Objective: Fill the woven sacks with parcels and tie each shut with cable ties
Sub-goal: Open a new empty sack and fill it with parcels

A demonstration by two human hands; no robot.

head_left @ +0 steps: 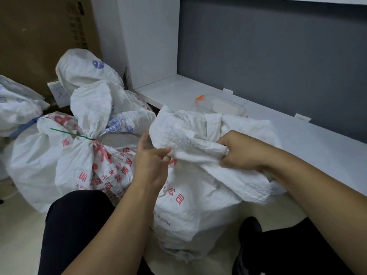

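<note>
A full white woven sack with red print stands between my knees. Its loose top is bunched and lies over to the left. My right hand grips the gathered neck of this sack from the right. My left hand is at the left end of the bunched cloth, its fingertips touching the fold. To the left stands another full sack, tied at the neck with a green cable tie. No parcels show; the cloth hides the inside of the sacks.
More white sacks lie at the far left, one tied in blue, and another sack leans on a cardboard box. A white ledge runs behind, bearing a clear plastic box with orange bits. My dark-clad legs flank the sack.
</note>
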